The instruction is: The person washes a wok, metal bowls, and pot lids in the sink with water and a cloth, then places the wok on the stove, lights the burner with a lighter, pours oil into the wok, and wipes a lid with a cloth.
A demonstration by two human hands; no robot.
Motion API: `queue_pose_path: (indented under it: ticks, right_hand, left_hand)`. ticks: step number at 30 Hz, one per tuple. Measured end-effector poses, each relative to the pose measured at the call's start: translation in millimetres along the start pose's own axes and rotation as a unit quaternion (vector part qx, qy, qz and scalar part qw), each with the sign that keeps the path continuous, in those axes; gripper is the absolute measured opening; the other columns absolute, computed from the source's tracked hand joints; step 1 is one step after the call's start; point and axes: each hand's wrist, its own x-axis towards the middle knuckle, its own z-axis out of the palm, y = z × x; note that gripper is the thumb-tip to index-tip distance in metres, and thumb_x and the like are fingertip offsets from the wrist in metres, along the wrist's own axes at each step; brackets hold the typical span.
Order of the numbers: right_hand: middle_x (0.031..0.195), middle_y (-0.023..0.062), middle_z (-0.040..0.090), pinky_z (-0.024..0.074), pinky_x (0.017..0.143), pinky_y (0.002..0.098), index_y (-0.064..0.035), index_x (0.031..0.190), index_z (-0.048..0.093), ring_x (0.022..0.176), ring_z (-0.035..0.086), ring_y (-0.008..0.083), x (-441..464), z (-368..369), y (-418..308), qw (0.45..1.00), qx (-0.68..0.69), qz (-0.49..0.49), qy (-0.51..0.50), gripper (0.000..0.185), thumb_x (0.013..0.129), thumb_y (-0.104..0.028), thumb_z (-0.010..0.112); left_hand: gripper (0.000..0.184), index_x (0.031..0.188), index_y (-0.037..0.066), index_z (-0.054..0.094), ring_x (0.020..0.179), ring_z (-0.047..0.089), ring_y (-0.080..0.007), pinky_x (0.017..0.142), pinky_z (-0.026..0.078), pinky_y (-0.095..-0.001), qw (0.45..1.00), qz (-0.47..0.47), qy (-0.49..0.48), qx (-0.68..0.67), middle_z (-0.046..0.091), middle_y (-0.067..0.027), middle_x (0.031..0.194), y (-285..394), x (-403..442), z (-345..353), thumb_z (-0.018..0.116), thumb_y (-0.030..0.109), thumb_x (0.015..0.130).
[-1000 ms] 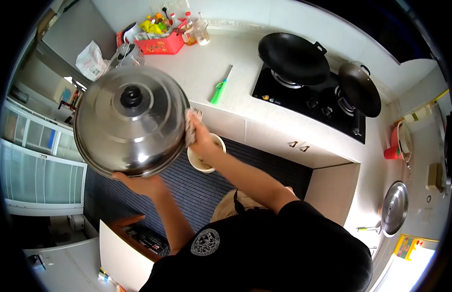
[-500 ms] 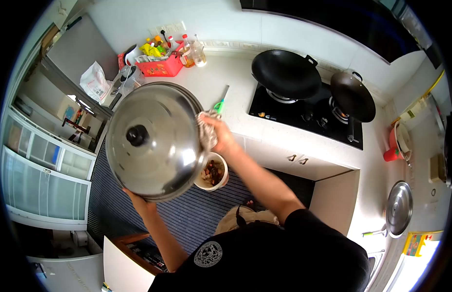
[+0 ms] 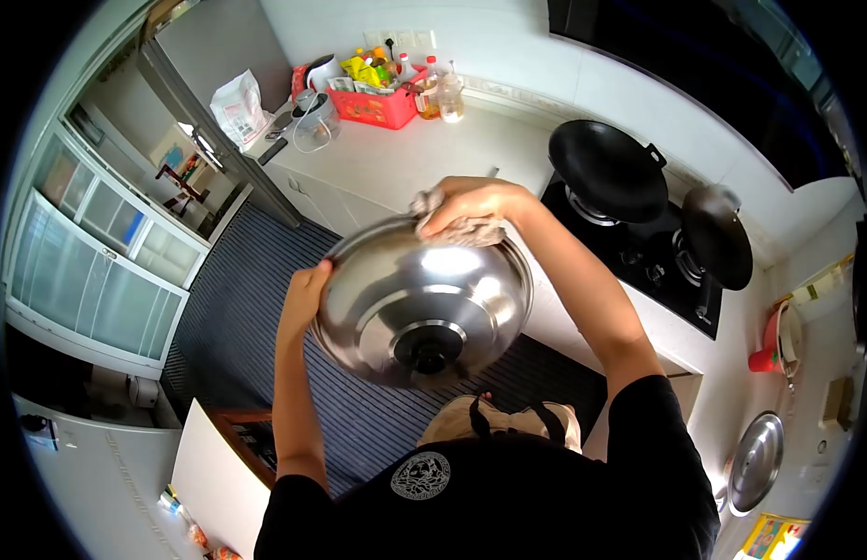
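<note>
A large shiny steel pot lid [image 3: 396, 280] with a black knob [image 3: 431, 349] is held up in front of my body, tilted so the knob points toward me. My left hand [image 3: 307, 291] grips its left edge, fingers partly hidden behind the rim. At the upper edge, my right hand [image 3: 475, 203] is closed around a crumpled, brownish-white cloth [image 3: 461, 231] pressed against the metal. What lies directly below the lid is hidden by it.
A black gas stove [image 3: 639, 257] carries a large black wok [image 3: 606, 173] and a smaller dark wok [image 3: 716, 238]. On the white counter [image 3: 405, 154] stand a red basket [image 3: 377, 107] of bottles and packets, and a white bag [image 3: 239, 107]. Another steel lid [image 3: 756, 462] is at the right.
The lid has tipped so its knob now faces me and has shifted right in view. My right hand with the cloth has moved to its top edge. The bucket below is now hidden.
</note>
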Motion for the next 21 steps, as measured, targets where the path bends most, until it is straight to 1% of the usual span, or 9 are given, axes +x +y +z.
queue_pose_path:
  ticks: [3,5,6,8,11,12,14,18,21]
  right_hand:
    - [0.065,0.0106,0.061,0.0447,0.056,0.0303,0.0022,0.077,0.063,0.056,0.056,0.0184,16,35,-29,0.96,-0.276,-0.041,-0.011,0.033,0.065,-0.028,0.068]
    - [0.068,0.0128,0.062,0.0452,0.059,0.0315,0.0001,0.08,0.064,0.06,0.058,0.0206,21,48,-17,0.969,-0.238,-0.027,0.066,0.032,0.064,-0.027,0.068]
    - [0.07,0.0129,0.063,0.0455,0.06,0.0314,-0.0005,0.08,0.064,0.062,0.059,0.0206,17,47,-14,0.973,-0.204,-0.011,0.107,0.03,0.065,-0.026,0.068]
    - [0.071,0.0128,0.063,0.0458,0.061,0.0309,-0.0013,0.083,0.065,0.064,0.06,0.0201,10,44,-4,0.972,-0.125,0.014,0.199,0.029,0.067,-0.025,0.067]
    - [0.071,0.0147,0.063,0.047,0.062,0.0329,-0.0046,0.085,0.065,0.064,0.061,0.0234,11,53,19,0.943,-0.025,-0.02,0.33,0.027,0.068,-0.026,0.065]
    - [0.07,0.0156,0.063,0.0475,0.062,0.0341,-0.0061,0.085,0.065,0.064,0.062,0.0251,14,63,25,0.928,0.006,-0.042,0.369,0.027,0.068,-0.027,0.065]
    - [0.077,0.0144,0.064,0.0488,0.066,0.0321,-0.0039,0.096,0.061,0.068,0.062,0.023,10,96,15,0.926,0.035,-0.041,0.373,0.029,0.074,-0.023,0.063]
    - [0.081,0.0192,0.062,0.0488,0.065,0.0364,0.0002,0.099,0.058,0.072,0.061,0.0327,10,160,6,0.886,-0.061,-0.195,0.416,0.034,0.071,-0.017,0.065]
    - [0.098,0.0184,0.059,0.0472,0.075,0.037,-0.0003,0.115,0.048,0.087,0.059,0.0322,5,197,1,0.927,-0.064,-0.253,0.27,0.053,0.069,-0.018,0.068]
  left_hand:
    - [0.032,0.076,-0.004,0.062,0.051,0.051,-0.0168,0.052,0.041,-0.0288,0.979,0.156,-0.078,0.107,0.057,-0.0118,0.059,46,16,35,0.056,0.027,0.083]
    - [0.022,0.073,-0.002,0.06,0.046,0.049,-0.0224,0.047,0.037,-0.0318,0.954,0.236,-0.021,0.185,0.053,-0.0162,0.059,51,22,45,0.062,0.02,0.076]
    - [0.019,0.083,0.0,0.061,0.063,0.056,-0.0259,0.06,0.042,-0.0324,0.966,0.168,0.013,0.196,0.059,-0.0158,0.072,62,15,44,0.06,0.018,0.077]
    - [0.032,0.109,0.006,0.055,0.093,0.054,-0.0313,0.08,0.04,-0.0373,0.903,0.34,0.16,0.21,0.056,-0.0174,0.105,45,12,42,0.056,0.022,0.081]
    - [0.05,0.129,0.011,0.037,0.11,0.041,-0.0368,0.095,0.03,-0.0432,0.91,0.219,0.272,0.223,0.038,-0.0177,0.129,-2,-10,76,0.052,0.029,0.085]
    - [0.059,0.136,0.012,0.026,0.111,0.041,-0.0341,0.091,0.036,-0.0436,0.941,0.17,0.224,0.189,0.034,-0.0179,0.13,-48,-3,87,0.05,0.034,0.086]
    - [0.059,0.134,0.009,0.027,0.108,0.044,-0.0275,0.081,0.044,-0.038,0.963,-0.103,0.185,-0.166,0.036,-0.0144,0.127,-36,-12,114,0.05,0.033,0.086]
    - [0.047,0.125,0.006,0.042,0.092,0.051,-0.018,0.068,0.046,-0.0291,0.827,-0.078,0.311,-0.461,0.049,-0.0111,0.111,-66,12,120,0.052,0.029,0.086]
    - [0.045,0.124,0.006,0.043,0.091,0.051,-0.0177,0.067,0.046,-0.0288,0.771,-0.102,0.279,-0.564,0.05,-0.0109,0.11,-90,-9,111,0.052,0.029,0.086]
